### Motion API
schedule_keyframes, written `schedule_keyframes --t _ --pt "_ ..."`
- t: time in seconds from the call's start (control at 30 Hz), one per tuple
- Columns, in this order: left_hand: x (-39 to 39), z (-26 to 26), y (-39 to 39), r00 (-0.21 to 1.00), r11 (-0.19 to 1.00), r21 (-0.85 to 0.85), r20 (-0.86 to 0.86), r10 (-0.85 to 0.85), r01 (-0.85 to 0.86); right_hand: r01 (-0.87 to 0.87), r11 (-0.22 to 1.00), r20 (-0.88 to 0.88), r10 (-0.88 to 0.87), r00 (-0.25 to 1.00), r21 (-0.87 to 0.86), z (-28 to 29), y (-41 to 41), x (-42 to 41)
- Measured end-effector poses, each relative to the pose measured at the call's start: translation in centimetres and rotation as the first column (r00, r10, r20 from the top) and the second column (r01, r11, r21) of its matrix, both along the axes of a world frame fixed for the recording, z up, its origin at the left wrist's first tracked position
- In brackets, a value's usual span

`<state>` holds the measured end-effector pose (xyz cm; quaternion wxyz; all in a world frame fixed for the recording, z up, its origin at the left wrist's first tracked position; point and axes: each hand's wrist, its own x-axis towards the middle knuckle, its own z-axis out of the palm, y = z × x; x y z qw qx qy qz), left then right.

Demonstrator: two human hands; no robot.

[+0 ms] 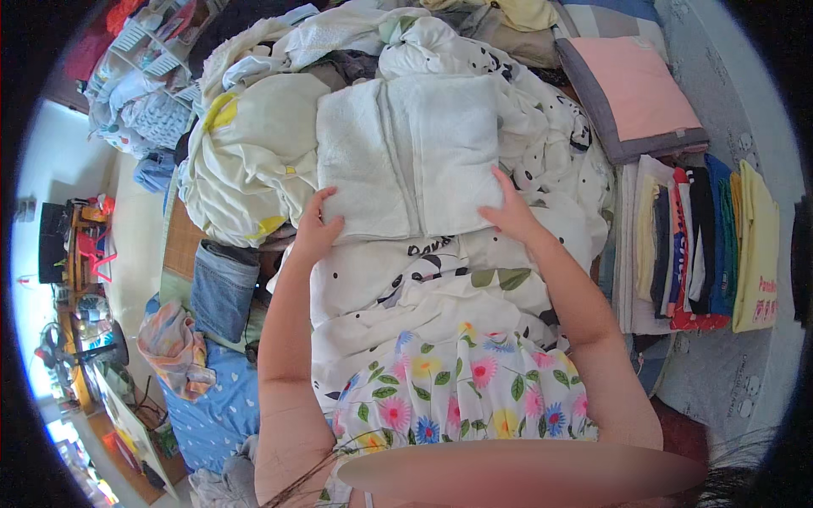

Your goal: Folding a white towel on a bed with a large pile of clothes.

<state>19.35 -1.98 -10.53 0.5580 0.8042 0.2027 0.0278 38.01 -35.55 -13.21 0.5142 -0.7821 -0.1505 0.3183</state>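
A white terry towel (362, 159), folded with both sides turned in towards a middle seam, lies before me on a white panda-print cloth (438, 305). My left hand (319, 228) grips its lower left edge, thumb on top and fingertips at the side. On the opposite edge is my right hand (512, 213), with the thumb over the towel and a finger stretched up along its side. Parts of the fingers on both hands are hidden by the towel's edges. The panda-print cloth lies in loose folds around the towel and over my lap.
A crumpled cream cloth (260, 159) with yellow patches lies at left, above folded jeans (223, 289). Folded garments (689, 247) stand in a row at right, below a pink-and-grey folded quilt (635, 89). A white basket (159, 63) with clothes and a fan (63, 349) are farther left.
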Motion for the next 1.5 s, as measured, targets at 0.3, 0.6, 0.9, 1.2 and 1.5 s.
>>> schedule_keyframes --t 0.3,0.6,0.9,1.2,1.5 --pt "-1.2 2.5 -1.2 0.991 0.991 0.125 -0.13 -0.026 0.043 0.086 0.996 -0.043 -0.088 0.995 -0.029 3.1 -1.1 -1.8" --pt "5.2 7.1 -4.3 0.989 0.572 0.807 -0.124 -0.081 0.148 -0.052 0.95 0.217 0.122 0.969 -0.307 2.6 -1.4 -1.5" --pt "22.8 2.7 -7.9 0.943 0.72 0.666 0.329 -0.049 -0.195 0.004 0.932 0.312 0.118 0.943 -0.363 2.6 -0.7 -3.5" --pt "29.5 5.8 -14.5 0.959 0.397 0.909 -0.007 -0.283 0.124 -0.024 0.894 0.395 0.221 0.892 -0.447 2.2 -0.8 -4.1" --pt "33.3 4.2 -14.7 0.905 0.568 0.705 -0.359 -0.229 0.424 -0.04 0.906 0.385 0.219 0.896 -0.422 2.2 -1.1 -4.2"
